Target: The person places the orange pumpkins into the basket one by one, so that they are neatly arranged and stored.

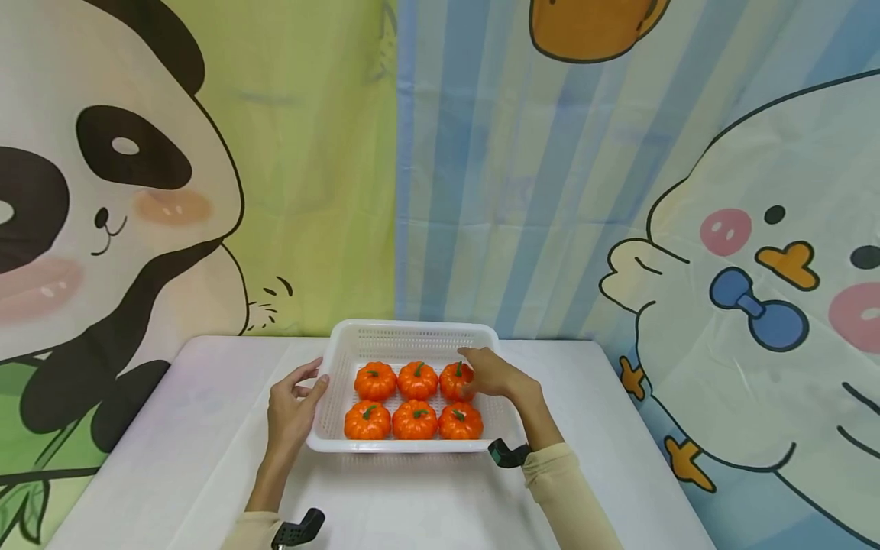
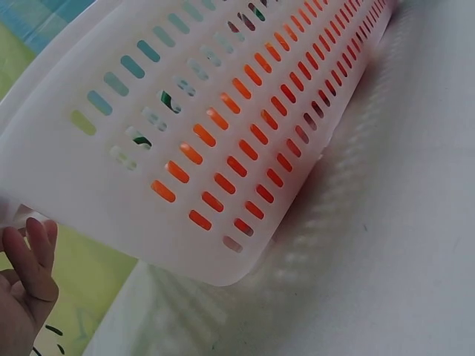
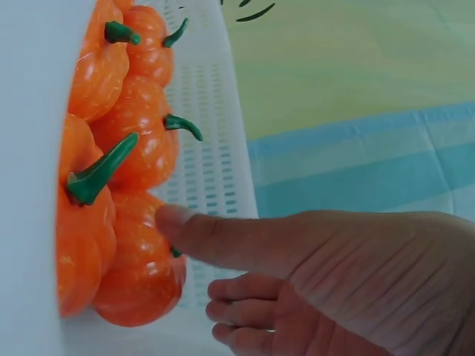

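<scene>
A white perforated plastic basket [image 1: 419, 446] holds several small orange pumpkins with green stems, set in two rows. My left hand [image 1: 290, 409] is at its left rim, thumb and fingers gripping the edge; in the left wrist view only part of the left hand [image 2: 28, 285] shows beside the basket wall [image 2: 111, 215]. Over the back right pumpkin [image 1: 452, 380] is my right hand [image 1: 493, 373]. Close up, its thumb [image 3: 200, 233] reaches over that pumpkin [image 3: 137, 278] near the stem, while the other visible fingers lie loosely bent beside it, apart from the skin.
The basket stands on a white-covered table [image 1: 426, 504], near its back edge. Behind hangs a curtain [image 1: 454, 191] with a printed panda on the left and a white bird on the right. Dark wrist cameras [image 1: 299, 528] sit on both sleeves.
</scene>
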`<state>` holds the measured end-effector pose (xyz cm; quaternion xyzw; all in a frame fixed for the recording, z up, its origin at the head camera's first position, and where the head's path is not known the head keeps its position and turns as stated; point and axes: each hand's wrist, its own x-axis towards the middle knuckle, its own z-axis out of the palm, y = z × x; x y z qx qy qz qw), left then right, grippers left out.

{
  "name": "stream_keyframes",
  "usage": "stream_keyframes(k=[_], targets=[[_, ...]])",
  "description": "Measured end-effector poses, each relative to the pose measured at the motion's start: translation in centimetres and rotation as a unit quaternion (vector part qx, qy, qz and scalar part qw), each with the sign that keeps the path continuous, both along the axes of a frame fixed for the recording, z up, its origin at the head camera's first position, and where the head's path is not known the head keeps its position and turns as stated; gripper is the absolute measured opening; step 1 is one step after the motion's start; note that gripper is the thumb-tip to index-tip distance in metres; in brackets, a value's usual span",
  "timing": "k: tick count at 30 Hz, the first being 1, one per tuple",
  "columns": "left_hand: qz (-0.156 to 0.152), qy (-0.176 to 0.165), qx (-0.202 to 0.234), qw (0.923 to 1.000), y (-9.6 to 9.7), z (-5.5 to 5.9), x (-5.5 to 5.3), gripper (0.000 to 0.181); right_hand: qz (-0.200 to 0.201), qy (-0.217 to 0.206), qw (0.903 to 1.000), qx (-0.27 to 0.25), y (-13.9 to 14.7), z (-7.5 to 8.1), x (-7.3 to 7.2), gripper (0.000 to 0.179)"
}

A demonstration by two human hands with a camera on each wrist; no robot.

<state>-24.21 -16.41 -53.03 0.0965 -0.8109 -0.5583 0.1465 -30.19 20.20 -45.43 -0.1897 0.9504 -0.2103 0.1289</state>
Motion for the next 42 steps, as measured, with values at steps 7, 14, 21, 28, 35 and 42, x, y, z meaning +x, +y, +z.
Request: stream_keyframes(k=[7,14,21,28,35,42], targets=[[0.008,0.0,-0.024,0.9997,-0.3,0.0,-0.3,0.042,-0.013,0.042,0.9976,-0.054,0.6,1.4,1.7,0.079],[0.016,0.006,-0.069,0.9975,-0.8,-0.1,-0.6,0.042,-0.029,0.075,0.9924,-0.093,1.2,1.5,3.3,0.081],[0.014,0.03,-0.122,0.9919,-0.9,0.1,-0.8,0.041,-0.06,0.117,0.9859,-0.104,1.9,1.0,4.2,0.09],[-0.021,0.02,-0.165,0.9858,-0.9,1.0,-1.0,0.045,-0.085,0.154,0.9827,-0.057,2.3,0.0,4.7,0.105],[-0.07,-0.011,-0.2,0.9772,-1.3,1.7,-1.1,0.053,-0.09,0.168,0.9813,-0.029,2.6,-1.3,5.3,0.113],[-0.099,-0.018,-0.276,0.9558,-1.3,2.5,-0.7,0.078,-0.1,0.183,0.9776,-0.03,2.8,-1.8,6.0,0.114]])
